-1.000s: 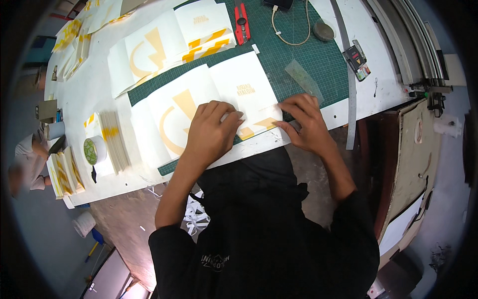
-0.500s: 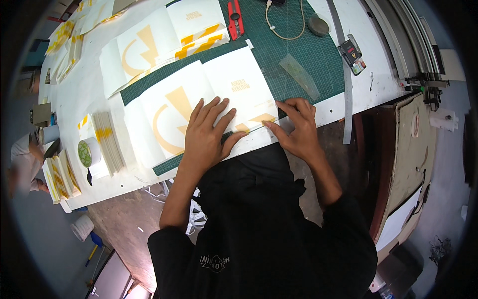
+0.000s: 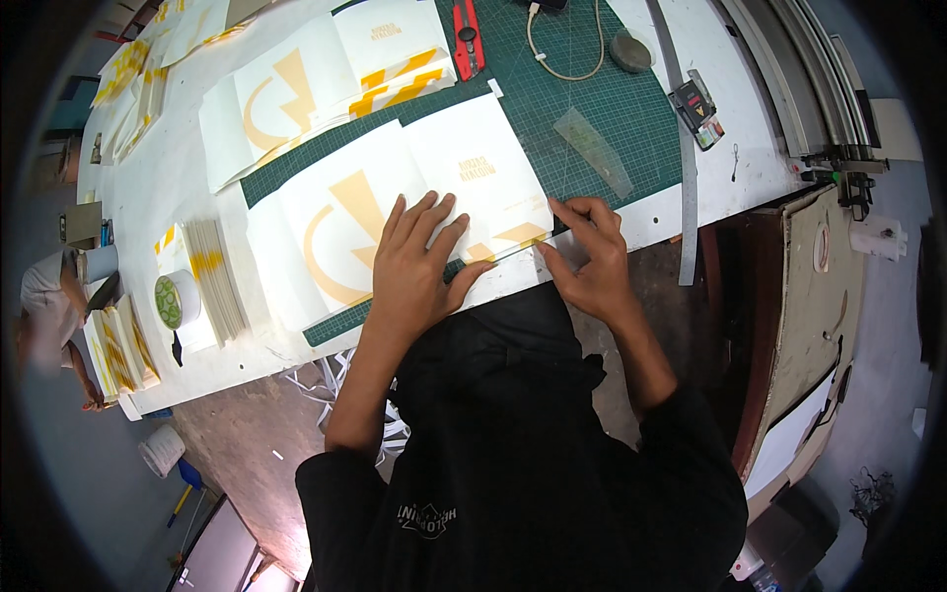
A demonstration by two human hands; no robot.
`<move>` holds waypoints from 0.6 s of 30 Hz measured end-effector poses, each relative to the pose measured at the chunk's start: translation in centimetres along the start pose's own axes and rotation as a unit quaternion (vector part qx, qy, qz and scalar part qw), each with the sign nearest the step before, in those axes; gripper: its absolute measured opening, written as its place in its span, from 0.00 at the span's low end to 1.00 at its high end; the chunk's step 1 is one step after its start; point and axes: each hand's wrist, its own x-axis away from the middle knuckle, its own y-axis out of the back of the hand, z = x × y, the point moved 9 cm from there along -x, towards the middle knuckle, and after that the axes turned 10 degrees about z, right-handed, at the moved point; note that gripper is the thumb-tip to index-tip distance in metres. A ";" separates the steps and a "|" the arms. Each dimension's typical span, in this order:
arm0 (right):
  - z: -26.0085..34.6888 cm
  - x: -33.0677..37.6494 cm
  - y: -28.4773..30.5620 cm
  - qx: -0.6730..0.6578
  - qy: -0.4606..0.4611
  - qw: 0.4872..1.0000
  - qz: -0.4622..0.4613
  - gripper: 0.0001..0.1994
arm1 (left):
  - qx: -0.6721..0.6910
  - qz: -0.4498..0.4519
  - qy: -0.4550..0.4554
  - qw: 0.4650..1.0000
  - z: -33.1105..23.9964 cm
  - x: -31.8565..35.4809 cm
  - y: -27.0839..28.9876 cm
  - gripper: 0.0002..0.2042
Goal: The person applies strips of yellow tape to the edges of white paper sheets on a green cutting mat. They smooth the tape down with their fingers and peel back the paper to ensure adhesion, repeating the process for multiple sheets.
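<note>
A white printed paper sheet (image 3: 456,202) with pale orange shapes and crease lines lies on the green cutting mat (image 3: 646,148), close to the table's near edge. My left hand (image 3: 419,259) rests on its middle, fingers spread, with the thumb along the near edge. At the near right corner, beside an orange-striped strip, is my right hand (image 3: 595,259). Its index fingertip touches the sheet's right side and its thumb lies by the near edge, the two apart around the corner. The other right fingers are bent and partly hidden.
Similar printed sheets (image 3: 286,94) lie behind. A red cutter knife (image 3: 468,41), a cable (image 3: 567,74), a clear plastic strip (image 3: 594,151) and a steel ruler (image 3: 690,202) are on the table. At left, a tape roll (image 3: 170,304) sits by folded paper stacks (image 3: 212,266); a co-worker's arm (image 3: 74,296) shows beyond.
My right thumb has slid slightly right along the near edge to the corner. My left hand has shifted a little right. The co-worker's arm at far left has moved.
</note>
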 end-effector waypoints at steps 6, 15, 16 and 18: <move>0.0 -0.6 0.3 0.007 0.009 1.000 -0.023 0.27 | 0.010 -0.009 0.000 1.000 -0.2 -0.1 0.3 0.24; 4.7 -2.6 -0.2 0.168 0.172 0.970 0.031 0.16 | 0.032 -0.014 0.007 0.999 0.0 -0.1 0.5 0.21; 4.9 -2.6 -0.9 0.178 0.193 0.964 0.043 0.14 | 0.033 -0.014 0.007 0.999 0.1 -0.1 0.4 0.21; 4.8 -2.7 -1.9 0.173 0.202 0.962 0.061 0.11 | 0.034 -0.016 0.007 0.999 0.1 -0.1 0.4 0.21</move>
